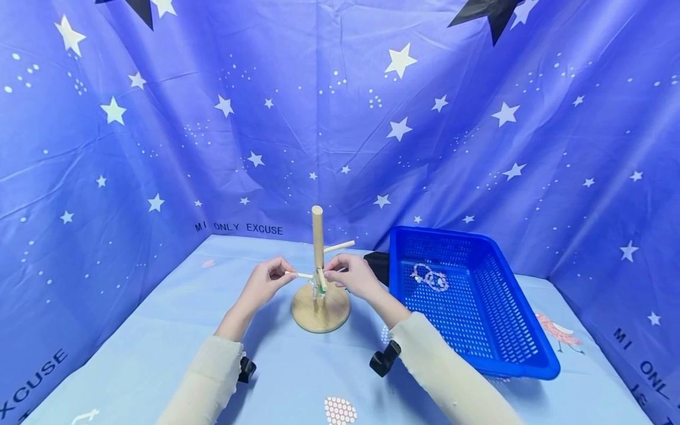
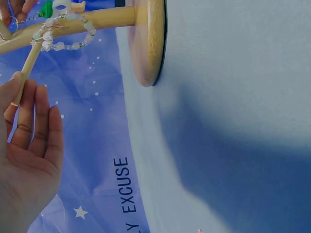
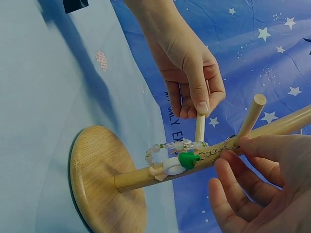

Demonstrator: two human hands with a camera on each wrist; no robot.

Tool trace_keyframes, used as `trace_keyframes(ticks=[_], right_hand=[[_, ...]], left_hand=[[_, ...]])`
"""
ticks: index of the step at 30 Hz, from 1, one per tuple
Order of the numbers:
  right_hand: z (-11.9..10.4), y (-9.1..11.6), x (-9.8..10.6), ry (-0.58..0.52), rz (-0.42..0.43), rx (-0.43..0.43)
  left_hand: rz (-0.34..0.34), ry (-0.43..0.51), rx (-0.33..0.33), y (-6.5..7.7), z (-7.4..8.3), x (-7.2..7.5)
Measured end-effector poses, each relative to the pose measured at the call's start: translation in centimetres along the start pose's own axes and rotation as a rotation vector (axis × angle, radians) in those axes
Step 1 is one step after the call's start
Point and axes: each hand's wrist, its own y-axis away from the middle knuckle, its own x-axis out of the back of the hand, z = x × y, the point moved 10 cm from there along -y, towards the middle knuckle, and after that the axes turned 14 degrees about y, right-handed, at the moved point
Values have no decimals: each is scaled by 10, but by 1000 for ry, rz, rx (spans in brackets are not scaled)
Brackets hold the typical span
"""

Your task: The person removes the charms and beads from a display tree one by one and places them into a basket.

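Note:
A wooden stand (image 1: pixel 317 233) with a round base and side pegs stands upright on the table. My left hand (image 1: pixel 268 278) pinches the outer end of its left peg (image 2: pixel 30 60) between thumb and fingers. A beaded bracelet (image 2: pixel 59 46) hangs on that peg, close against the post. On the front peg (image 3: pixel 252 114) sits the metal ring of a keychain (image 3: pixel 188 159) with a green and white figure, which lies along the post. My right hand (image 1: pixel 357 276) pinches at that ring by the peg's base, thumb and index finger together, other fingers loosely bent.
A blue perforated basket (image 1: pixel 531 330) stands to the right, with beaded bracelets (image 1: pixel 437 281) inside. A dark object (image 1: pixel 378 265) lies between the stand and the basket. Another peg (image 1: pixel 340 245) points back right. A starry blue curtain (image 1: pixel 329 118) hangs behind the table.

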Motion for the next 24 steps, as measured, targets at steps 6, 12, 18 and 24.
trace_keyframes(ticks=[6,12,18,24], right_hand=[[-2,5,1,9,-21,-3],[-5,11,3,3,-38,25],[-9,17,5,0,-57,59],[-11,21,6,8,-69,84]], left_hand=[[1,0,-3,1,1,0],[-1,10,-1,2,0,0],[4,7,0,2,1,0],[4,9,10,2,0,0]])
